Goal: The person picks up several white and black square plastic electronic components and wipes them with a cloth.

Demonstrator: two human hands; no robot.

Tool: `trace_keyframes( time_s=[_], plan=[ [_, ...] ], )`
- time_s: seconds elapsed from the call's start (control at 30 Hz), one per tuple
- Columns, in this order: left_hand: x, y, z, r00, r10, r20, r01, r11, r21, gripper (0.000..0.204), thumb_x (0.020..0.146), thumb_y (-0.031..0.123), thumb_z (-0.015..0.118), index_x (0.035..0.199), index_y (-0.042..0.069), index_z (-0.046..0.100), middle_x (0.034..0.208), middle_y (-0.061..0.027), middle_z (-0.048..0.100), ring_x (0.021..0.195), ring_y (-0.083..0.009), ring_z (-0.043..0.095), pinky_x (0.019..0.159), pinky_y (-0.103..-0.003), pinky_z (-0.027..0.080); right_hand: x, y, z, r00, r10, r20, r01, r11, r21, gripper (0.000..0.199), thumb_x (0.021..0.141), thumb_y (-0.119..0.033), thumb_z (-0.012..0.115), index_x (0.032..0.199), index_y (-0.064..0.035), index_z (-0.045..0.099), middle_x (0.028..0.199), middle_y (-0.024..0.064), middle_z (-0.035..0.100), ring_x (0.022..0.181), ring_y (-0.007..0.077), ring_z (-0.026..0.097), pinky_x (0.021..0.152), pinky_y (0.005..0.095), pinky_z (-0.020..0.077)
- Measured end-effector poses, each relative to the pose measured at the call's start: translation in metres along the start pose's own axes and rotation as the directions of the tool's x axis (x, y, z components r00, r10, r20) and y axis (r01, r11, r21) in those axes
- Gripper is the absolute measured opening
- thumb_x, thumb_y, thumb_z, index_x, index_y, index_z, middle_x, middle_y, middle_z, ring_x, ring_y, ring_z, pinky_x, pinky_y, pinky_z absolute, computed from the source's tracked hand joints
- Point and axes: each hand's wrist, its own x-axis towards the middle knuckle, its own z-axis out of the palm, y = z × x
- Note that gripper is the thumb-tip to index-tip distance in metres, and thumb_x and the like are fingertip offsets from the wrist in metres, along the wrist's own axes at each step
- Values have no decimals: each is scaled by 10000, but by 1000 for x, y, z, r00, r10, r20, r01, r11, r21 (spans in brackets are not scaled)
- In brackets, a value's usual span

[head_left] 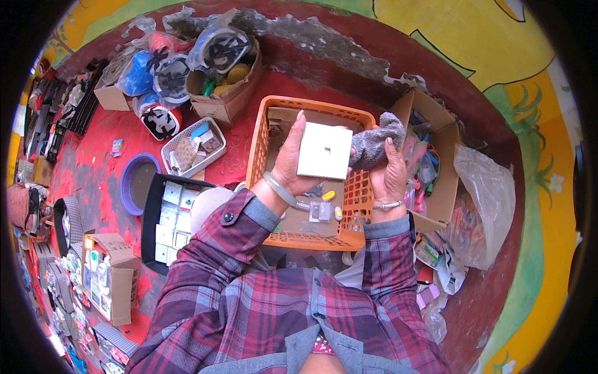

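At the far left of the red floor point(93, 162), an open cardboard box point(109, 283) is standing with small white packaged parts showing inside it, and just beside it a black tray point(149, 206) is holding rows of white square pieces. Above the tray a round purple basin point(128, 181) is sitting near a white mesh basket point(215, 134) that is carrying small mixed packets, and further up a brown carton point(233, 100) is lying among clear plastic bags point(215, 47) of dark round items. In the middle, an orange plastic crate point(261, 156) is resting directly in front of the person, with small parts lying at its bottom. Over the crate, the left hand point(289, 162) is gripping a white square plate point(324, 151) by its left edge, fingers closed around it, a pale green bangle point(278, 189) sitting on that wrist. The plate is facing up, with a small square hole at its middle. Touching the plate's right edge, the right hand point(389, 174) is clamping a grey cloth point(377, 140) in its fingers, pressing it against the plate. Further right, an open cardboard box point(445, 156) is holding colourful small goods, and a crumpled clear plastic bag point(486, 199) is lying against it near the painted yellow and green wall point(473, 37).
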Motion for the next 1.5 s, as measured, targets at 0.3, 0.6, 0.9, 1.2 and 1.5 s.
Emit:
trace_keyframes(
  time_s=[0.3,0.6,0.9,1.2,1.5],
  plan=[
    [-6,34,12,959,281,31,-277,955,-107,807,834,699,400,1209,-7,517,1116,-206,597,1043,-361,582,884,-536,463,7,-10,-19,997,-5,-74,16,990,142,359,866,-170,638,1163,10,550,1140,84,598,1009,190,572,953,318,415],
    [-18,76,5,886,460,54,-461,887,9,838,837,683,414,1312,-7,432,1211,-237,544,1116,-400,532,914,-559,433,3,-17,-21,935,-347,70,154,220,-963,368,710,39,592,1057,-80,563,898,89,620,867,226,579,808,342,468],
    [-18,76,3,897,438,57,-441,889,125,874,829,702,399,1311,-27,421,1168,-258,559,1080,-384,561,898,-520,463,3,-1,-11,989,24,-144,-116,-469,-875,158,754,-208,597,821,-92,681,912,166,655,937,358,591,821,443,470],
    [-27,39,21,973,78,215,-170,877,449,953,797,768,324,1300,-36,420,1119,-218,585,1016,-278,592,865,-354,478,-2,31,-15,982,148,-121,-92,920,381,512,900,-499,486,1238,-116,515,1218,79,567,1100,277,539,927,432,461],
    [-15,38,11,977,-38,209,-20,963,267,737,892,600,387,1269,-28,471,1136,-193,593,1004,-301,609,855,-402,492,6,-6,-34,987,-152,45,138,966,220,429,862,-406,601,1135,-75,586,1152,82,601,1086,262,546,986,411,406]
  ],
)
